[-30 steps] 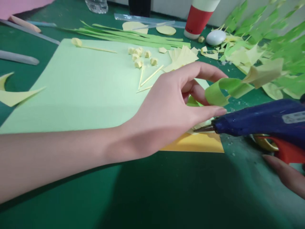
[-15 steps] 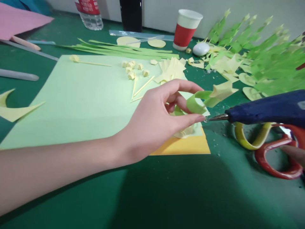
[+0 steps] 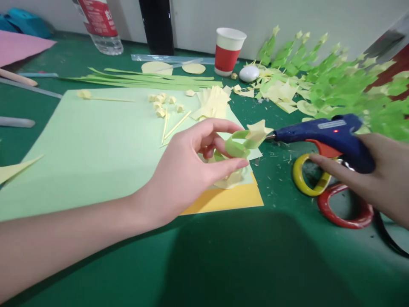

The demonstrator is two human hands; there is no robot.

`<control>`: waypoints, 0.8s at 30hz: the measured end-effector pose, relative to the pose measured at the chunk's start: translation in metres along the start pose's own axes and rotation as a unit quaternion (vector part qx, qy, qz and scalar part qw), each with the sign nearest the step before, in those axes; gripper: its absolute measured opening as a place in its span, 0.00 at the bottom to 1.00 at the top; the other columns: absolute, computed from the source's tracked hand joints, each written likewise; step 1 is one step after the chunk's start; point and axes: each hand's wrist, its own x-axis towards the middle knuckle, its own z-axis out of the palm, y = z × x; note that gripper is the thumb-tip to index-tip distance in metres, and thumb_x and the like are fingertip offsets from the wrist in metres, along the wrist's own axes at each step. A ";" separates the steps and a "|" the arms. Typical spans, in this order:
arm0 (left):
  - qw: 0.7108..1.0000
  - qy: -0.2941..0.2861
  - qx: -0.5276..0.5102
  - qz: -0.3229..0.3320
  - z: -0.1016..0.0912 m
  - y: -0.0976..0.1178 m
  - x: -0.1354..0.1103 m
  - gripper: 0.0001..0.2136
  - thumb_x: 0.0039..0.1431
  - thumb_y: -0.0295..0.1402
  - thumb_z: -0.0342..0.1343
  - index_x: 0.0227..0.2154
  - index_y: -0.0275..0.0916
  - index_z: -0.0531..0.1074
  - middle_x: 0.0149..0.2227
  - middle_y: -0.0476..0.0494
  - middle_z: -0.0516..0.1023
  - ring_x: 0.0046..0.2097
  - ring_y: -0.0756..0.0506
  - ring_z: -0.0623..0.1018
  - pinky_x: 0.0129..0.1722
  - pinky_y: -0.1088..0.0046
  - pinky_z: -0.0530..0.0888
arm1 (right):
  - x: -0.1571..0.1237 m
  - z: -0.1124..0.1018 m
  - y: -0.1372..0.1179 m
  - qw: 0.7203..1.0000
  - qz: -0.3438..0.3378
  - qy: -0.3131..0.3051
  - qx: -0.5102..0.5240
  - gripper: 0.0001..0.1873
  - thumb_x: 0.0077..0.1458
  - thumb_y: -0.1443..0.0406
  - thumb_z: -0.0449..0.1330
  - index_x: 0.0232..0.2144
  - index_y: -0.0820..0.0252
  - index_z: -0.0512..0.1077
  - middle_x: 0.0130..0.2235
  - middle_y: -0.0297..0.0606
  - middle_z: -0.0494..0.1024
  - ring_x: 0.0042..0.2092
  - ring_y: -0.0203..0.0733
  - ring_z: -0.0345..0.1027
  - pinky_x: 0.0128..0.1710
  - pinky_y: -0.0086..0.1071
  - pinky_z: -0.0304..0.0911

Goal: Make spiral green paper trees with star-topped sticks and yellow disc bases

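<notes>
My left hand (image 3: pixel 191 166) pinches a small paper flower between thumb and fingers. It has curled green paper leaves (image 3: pixel 236 147) and a pale yellow star-shaped bloom (image 3: pixel 257 132) that points right. At the right, my right hand (image 3: pixel 380 170) grips the handle of a dark blue glue gun (image 3: pixel 313 130) with an orange trigger and a small red light. One finger stretches out below the trigger. The metal tip of the gun is close by the bloom; whether they touch I cannot tell. Scissors (image 3: pixel 345 224) with yellow and red handle loops lie below the gun, partly hidden by my right hand.
Pale green paper (image 3: pixel 96 140) lies over orange paper (image 3: pixel 230 198), with small yellow paper buds (image 3: pixel 159 102) and thin sticks on top. Behind are green strips (image 3: pixel 143 79), a paper cup (image 3: pixel 226 53), a white egg-shaped object (image 3: pixel 249 73) and a bottle (image 3: pixel 102 30). Finished-looking paper stems (image 3: pixel 351 81) crowd the right.
The view has turned to the right, bringing my right hand and the glue gun's handle into sight. The gun's tip has shifted from beside my left thumb up to the bloom.
</notes>
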 end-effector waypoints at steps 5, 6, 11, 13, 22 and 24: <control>1.000 -0.006 0.007 -0.017 0.000 -0.001 0.001 0.11 0.39 0.26 0.62 0.28 0.43 0.71 0.22 0.56 0.69 0.25 0.52 0.66 0.25 0.76 0.65 | -0.002 -0.019 -0.025 0.980 -0.104 0.169 -0.016 0.29 0.59 0.49 0.38 0.36 0.67 0.66 0.33 0.50 0.67 0.33 0.49 0.61 0.24 0.36 0.55; 1.000 -0.006 0.012 -0.019 0.000 -0.001 0.001 0.11 0.39 0.26 0.62 0.28 0.43 0.71 0.22 0.56 0.69 0.25 0.52 0.66 0.25 0.75 0.65 | -0.004 -0.022 -0.030 0.966 -0.153 0.206 0.022 0.24 0.60 0.53 0.40 0.38 0.66 0.66 0.35 0.50 0.67 0.36 0.49 0.60 0.27 0.36 0.56; 1.000 -0.009 0.022 -0.020 0.000 -0.001 -0.001 0.10 0.40 0.27 0.62 0.27 0.45 0.70 0.23 0.55 0.68 0.26 0.51 0.67 0.26 0.74 0.65 | -0.010 -0.033 -0.063 0.888 -0.362 0.182 0.217 0.13 0.59 0.70 0.43 0.41 0.63 0.65 0.24 0.37 0.64 0.29 0.40 0.54 0.29 0.34 0.52; 1.000 -0.007 0.022 -0.022 0.000 0.000 -0.001 0.10 0.40 0.28 0.62 0.27 0.46 0.70 0.23 0.55 0.68 0.26 0.51 0.67 0.27 0.74 0.66 | -0.010 -0.033 -0.074 0.882 -0.376 0.175 0.225 0.15 0.57 0.72 0.43 0.43 0.65 0.64 0.23 0.35 0.61 0.27 0.40 0.50 0.28 0.33 0.50; 1.000 0.008 0.011 -0.027 0.000 0.000 0.001 0.09 0.37 0.28 0.63 0.25 0.46 0.72 0.22 0.55 0.69 0.25 0.51 0.68 0.25 0.75 0.66 | -0.010 -0.032 -0.082 0.874 -0.413 0.126 0.221 0.17 0.53 0.74 0.44 0.41 0.66 0.68 0.23 0.37 0.60 0.28 0.40 0.48 0.30 0.32 0.46; 1.000 0.008 0.010 -0.024 0.000 0.000 0.001 0.10 0.38 0.27 0.63 0.25 0.46 0.72 0.22 0.55 0.70 0.25 0.51 0.68 0.25 0.75 0.66 | -0.013 -0.033 -0.080 0.871 -0.423 0.125 0.219 0.17 0.53 0.75 0.45 0.43 0.66 0.67 0.23 0.36 0.60 0.27 0.40 0.48 0.29 0.32 0.45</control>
